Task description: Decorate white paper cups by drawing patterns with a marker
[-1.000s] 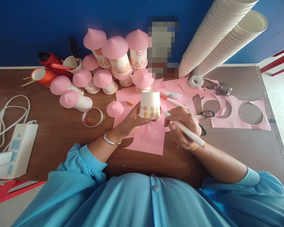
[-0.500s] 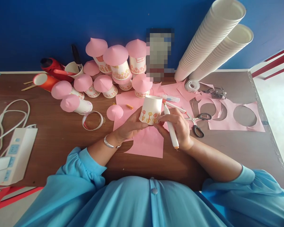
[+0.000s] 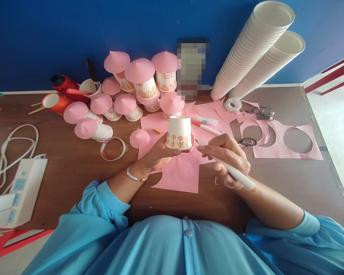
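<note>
A white paper cup [image 3: 179, 128] with red and yellow flowers drawn along its lower part is held upside down, wide rim low. My left hand [image 3: 159, 156] is closed round its left side and underneath. In my right hand [image 3: 229, 158], just right of the cup, is a white marker [image 3: 235, 173]; its uncapped tip points at the cup but stands apart from it. Cut pink paper [image 3: 180, 175] lies on the table below both hands. Partly hidden behind my right hand, the scissors [image 3: 248, 142] show one black handle loop.
Several decorated cups with pink cone tops [image 3: 140, 70] stand at the back left. Two tall cup stacks [image 3: 252, 49] lean on the blue wall. A tape roll [image 3: 114, 149], a small pink cone [image 3: 139, 138], a second marker [image 3: 208, 128] and a power strip [image 3: 27, 191] lie around.
My right hand has drawn back to the right from the cup, and the marker now lies flatter in it. The cup has turned in my left hand, showing other flowers.
</note>
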`<state>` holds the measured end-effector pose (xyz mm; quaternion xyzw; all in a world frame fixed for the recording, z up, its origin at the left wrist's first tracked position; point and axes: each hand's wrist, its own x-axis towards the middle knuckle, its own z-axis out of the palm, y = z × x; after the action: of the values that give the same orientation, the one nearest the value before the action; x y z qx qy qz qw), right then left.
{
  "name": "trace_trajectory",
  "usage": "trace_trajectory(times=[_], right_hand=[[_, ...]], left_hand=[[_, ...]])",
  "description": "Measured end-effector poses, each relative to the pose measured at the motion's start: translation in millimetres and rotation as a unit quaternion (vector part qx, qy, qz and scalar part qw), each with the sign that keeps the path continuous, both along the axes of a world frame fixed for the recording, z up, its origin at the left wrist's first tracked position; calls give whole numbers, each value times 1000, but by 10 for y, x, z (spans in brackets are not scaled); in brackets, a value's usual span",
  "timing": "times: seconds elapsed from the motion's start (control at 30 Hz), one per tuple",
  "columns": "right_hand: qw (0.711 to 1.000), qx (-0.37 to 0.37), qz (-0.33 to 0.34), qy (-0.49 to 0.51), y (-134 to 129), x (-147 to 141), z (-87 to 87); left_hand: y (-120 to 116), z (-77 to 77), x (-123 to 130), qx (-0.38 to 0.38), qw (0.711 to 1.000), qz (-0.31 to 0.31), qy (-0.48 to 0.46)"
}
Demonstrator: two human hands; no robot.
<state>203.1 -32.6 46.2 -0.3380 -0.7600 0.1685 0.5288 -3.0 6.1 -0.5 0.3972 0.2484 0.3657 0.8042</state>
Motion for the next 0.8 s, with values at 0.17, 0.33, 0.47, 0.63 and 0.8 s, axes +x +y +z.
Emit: trace_trajectory(times=[0.17,0.33,0.47,0.63,0.8], right_hand=[[998,-47,32,22,-62,-28,41],[997,-67,2,39,-90,-58,-46],[998,-51,12,32,-70,-74,-100],[1000,-28,7,8,-67,-89,-138],[1000,-28,-2,10,-77,-87,-151]], left_hand=[[-3,-26,0,-31,999,21,-22],[-17,-37,-11,-31,999,12,-29],[-26,-41,-12,-28,999,17,-19],[-31,-68,-12,-38,999,25,-11],[-28,-50,-11,-46,999,23,-12]])
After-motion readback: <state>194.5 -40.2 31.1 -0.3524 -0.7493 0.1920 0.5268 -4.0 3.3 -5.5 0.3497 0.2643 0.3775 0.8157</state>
